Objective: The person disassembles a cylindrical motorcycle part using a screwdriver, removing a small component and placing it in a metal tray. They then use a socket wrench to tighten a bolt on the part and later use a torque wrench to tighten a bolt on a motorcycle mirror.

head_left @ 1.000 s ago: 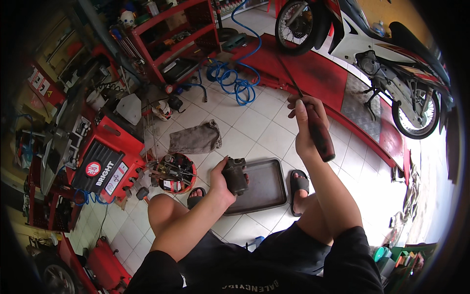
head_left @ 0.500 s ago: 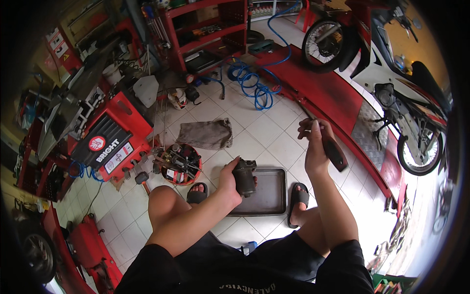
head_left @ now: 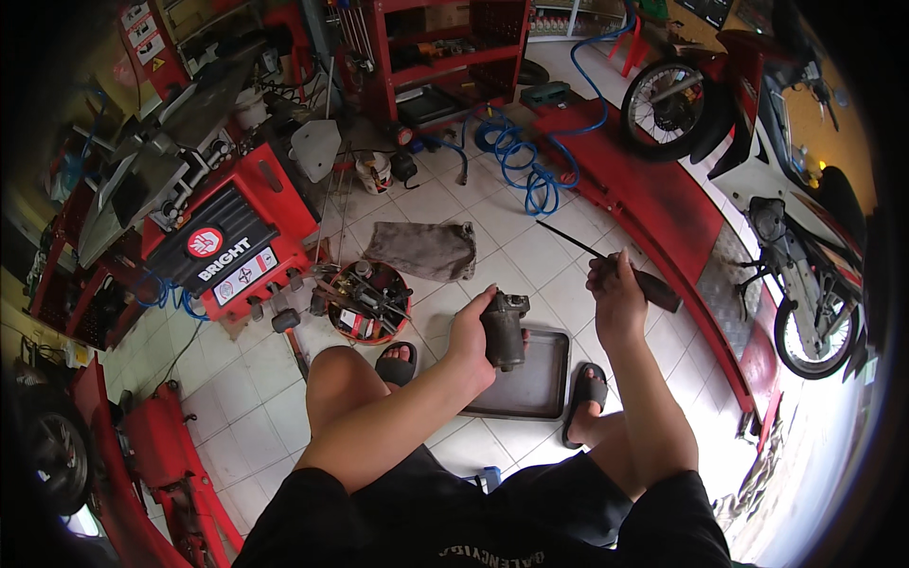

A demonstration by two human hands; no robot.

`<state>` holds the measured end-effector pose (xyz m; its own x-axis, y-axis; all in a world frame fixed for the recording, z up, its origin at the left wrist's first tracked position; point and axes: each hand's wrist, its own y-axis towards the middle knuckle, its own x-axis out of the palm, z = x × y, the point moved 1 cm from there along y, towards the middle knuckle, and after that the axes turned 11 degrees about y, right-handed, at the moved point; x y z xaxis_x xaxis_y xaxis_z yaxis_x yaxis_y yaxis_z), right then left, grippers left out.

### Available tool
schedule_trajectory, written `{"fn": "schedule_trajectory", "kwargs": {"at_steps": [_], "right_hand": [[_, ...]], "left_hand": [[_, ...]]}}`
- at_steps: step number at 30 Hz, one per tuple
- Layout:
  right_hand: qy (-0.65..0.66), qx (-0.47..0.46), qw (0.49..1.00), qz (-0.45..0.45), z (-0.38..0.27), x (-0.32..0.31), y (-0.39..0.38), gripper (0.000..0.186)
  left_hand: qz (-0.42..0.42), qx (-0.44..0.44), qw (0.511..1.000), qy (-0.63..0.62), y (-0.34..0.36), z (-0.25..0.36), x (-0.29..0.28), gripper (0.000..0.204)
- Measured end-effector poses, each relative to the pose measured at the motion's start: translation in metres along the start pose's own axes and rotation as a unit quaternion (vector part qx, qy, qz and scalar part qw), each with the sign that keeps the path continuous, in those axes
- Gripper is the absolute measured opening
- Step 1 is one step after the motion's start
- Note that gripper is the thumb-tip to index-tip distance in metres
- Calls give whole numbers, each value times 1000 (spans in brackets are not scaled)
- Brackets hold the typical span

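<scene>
The left hand is wrapped around a dark metal cylinder, its palm along the left side and a fingertip showing at the right edge. The cylinder is held up in front of the person's knees, covering the far left part of a grey tray that lies on the tiled floor. Its long axis runs nearly straight away from the person: the end with a small lug points forward, and the plainer end points back toward the body. How steeply it tilts up or down is hard to tell. The right hand is closed on a screwdriver, gripping it where the thick dark handle meets the thin shaft. The screwdriver slants across the view, its tip pointing forward and left, toward the floor near a coiled blue hose, while the butt of the handle points right and a little back toward the person. The tip is well apart from the cylinder, and the two long axes cross at a wide slant rather than lining up. A grey cloth is spread on the floor beyond the left hand; left of that hand stands a round orange basket full of tools, and a mallet lies just beside it.
</scene>
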<state>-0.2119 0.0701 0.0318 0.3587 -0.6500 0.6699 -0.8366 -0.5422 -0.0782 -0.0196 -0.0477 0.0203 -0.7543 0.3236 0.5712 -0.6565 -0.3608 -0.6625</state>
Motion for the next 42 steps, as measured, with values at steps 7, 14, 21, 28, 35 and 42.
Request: {"fn": "schedule_trajectory", "kwargs": {"at_steps": [7,14,21,28,35,42], "right_hand": [[-39,-156,981,-113,-21,19,-8,27],[-16,25,997,77,14,-13,2,33],[-4,-197,971,-139,-45,7,-8,32],[-5,-116,993,-17,-44,-24,10,30],[-7,-137,989,-46,-58,-25,2,33],[44,-72,996,33,-56,-34,6,31]], "left_hand": [[2,14,1000,2,-1,13,-6,36],[25,-12,1000,3,0,6,7,34],[2,-10,1000,10,10,-7,10,39],[2,-15,1000,10,22,-14,16,37],[5,-20,1000,18,17,-15,17,37],[13,-4,1000,-6,20,-17,16,38]]}}
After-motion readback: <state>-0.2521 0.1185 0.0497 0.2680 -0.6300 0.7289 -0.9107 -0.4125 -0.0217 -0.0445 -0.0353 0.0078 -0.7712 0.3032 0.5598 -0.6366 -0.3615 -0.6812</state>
